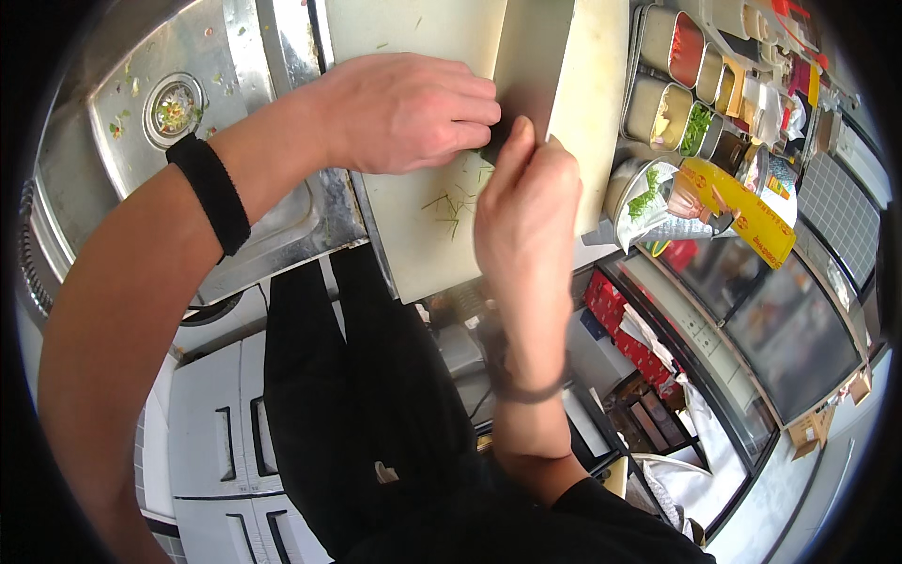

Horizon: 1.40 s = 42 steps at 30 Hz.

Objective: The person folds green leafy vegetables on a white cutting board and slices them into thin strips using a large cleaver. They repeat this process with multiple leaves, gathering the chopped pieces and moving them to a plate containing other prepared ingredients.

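Note:
A broad cleaver-like knife point(537, 53) stands on edge over a pale cutting board point(416, 264). My right hand point(528, 183) is shut on the knife's handle end, with the thumb along the blade. Against the blade's left face rest the curled fingers of my left hand point(423, 116), palm down on the board; a little dark green shows under the fingertips, but what they press is mostly hidden. Thin green shreds point(451, 209) lie scattered on the board below my left hand.
Left of the board is a steel sink point(239, 127) with food scraps in its drain strainer point(174, 111). To the right stand several steel containers point(659, 106) of ingredients and a round tub point(624, 190) with greens on paper. A yellow packet point(757, 233) lies beside it.

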Tool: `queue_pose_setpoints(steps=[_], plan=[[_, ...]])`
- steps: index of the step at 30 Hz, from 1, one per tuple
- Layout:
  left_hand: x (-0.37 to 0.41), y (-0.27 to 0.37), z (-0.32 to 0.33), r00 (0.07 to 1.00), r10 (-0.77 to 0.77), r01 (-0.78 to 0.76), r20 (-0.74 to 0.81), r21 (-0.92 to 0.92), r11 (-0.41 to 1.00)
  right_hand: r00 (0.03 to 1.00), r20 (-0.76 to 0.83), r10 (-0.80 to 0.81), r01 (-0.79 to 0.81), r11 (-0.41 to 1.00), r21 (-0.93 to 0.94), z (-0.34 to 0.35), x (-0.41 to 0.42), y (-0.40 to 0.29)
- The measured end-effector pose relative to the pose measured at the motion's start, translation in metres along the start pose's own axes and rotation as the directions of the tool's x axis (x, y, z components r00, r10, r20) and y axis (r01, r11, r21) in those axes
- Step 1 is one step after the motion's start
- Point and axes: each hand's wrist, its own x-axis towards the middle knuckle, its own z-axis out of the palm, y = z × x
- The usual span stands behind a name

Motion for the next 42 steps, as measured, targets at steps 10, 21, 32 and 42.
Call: queue_pose_setpoints(steps=[10,21,32,42], plan=[[-0.001,0.0,0.0,1.0,-0.004,0.003,0.026,0.034,0.999,0.997,0.074,0.035,-0.04,0.997,0.067,-0.023,-0.006,-0.006],[0.002,-0.002,-0.001,0.999,0.015,-0.017,0.033,0.047,0.999,0.999,-0.037,0.025,-0.025,1.0,-0.012,0.01,0.001,0.002],[-0.004,0.003,0.002,1.0,-0.014,0.013,0.025,0.025,1.0,0.993,0.094,0.065,-0.065,0.998,-0.006,-0.017,-0.004,-0.005],[0.005,-0.001,0.001,0.999,0.04,-0.039,-0.026,0.037,0.999,0.991,0.098,0.09,-0.1,0.989,0.108,-0.015,-0.002,0.0]])
